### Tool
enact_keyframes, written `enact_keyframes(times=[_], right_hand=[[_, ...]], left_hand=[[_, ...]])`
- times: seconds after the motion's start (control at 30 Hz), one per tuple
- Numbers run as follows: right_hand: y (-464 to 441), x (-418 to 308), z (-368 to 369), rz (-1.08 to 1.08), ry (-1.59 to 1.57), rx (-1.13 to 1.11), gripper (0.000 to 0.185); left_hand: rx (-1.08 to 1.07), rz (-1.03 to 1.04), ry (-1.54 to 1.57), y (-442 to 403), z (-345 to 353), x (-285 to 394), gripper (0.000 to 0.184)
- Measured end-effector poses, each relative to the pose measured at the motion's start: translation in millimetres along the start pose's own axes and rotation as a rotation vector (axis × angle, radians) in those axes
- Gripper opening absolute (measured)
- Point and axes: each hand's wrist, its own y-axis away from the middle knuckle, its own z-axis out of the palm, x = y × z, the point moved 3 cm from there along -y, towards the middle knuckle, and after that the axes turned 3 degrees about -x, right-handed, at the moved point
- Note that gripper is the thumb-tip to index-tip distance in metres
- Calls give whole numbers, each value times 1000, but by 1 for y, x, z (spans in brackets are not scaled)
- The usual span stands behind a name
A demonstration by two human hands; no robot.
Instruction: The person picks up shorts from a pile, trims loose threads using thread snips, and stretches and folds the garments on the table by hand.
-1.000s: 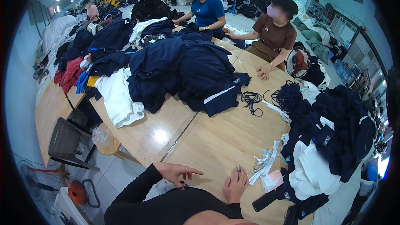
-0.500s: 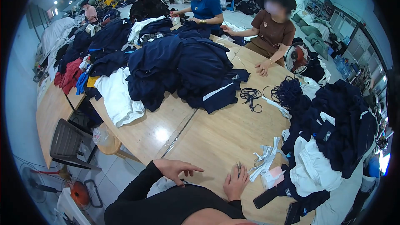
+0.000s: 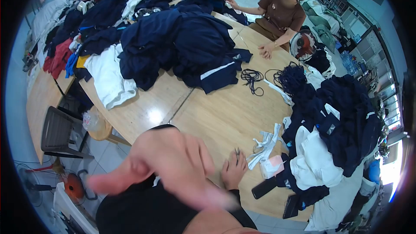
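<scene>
My left hand [image 3: 169, 160] is raised close to the camera, large and partly blurred. Its thumb and a finger stretch apart, other fingers bend, and nothing shows in it. Low on the wooden table [image 3: 208, 130], my right hand [image 3: 234, 172] rests with a small pair of thread snips [image 3: 237, 151] between its fingers, tips pointing away from me. White fabric strips [image 3: 265, 145] lie just right of that hand. Beside them are a pink-and-white packet [image 3: 273, 166] and a black phone [image 3: 264, 188].
Navy garments [image 3: 173, 43] are heaped across the table, with a white garment [image 3: 110, 76] at their left. Another navy pile [image 3: 346, 117] and white cloth [image 3: 316, 164] lie right, near dark cords [image 3: 252, 80]. A co-worker in brown [image 3: 281, 15] leans on the far edge; a chair [image 3: 63, 130] stands left.
My left hand has risen from near my chest towards the camera. My right hand stays on the table with the snips. The whole view has shifted slightly.
</scene>
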Motion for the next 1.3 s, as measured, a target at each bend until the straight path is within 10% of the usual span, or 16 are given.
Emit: enact_keyframes(times=[0.53, 0.9, 0.97, 1.17, 1.3], right_hand=[[0, -2, 4, 5, 27, -28, 57], [-1, -4, 0, -9, 17, -12, 57], [-3, -5, 1, -21, 14, -1, 56], [-4, -8, -4, -24, 7, 11, 53], [2, -2, -1, -4, 21, -16, 54]], left_hand=[[-119, 192, -239, 0, 44, 22, 83], [-245, -43, 52, -29, 33, 38, 80], [-179, -93, 43, -19, 30, 40, 85], [477, -56, -297, 32, -59, 18, 17], [1091, -493, -691, 140, -205, -18, 39]])
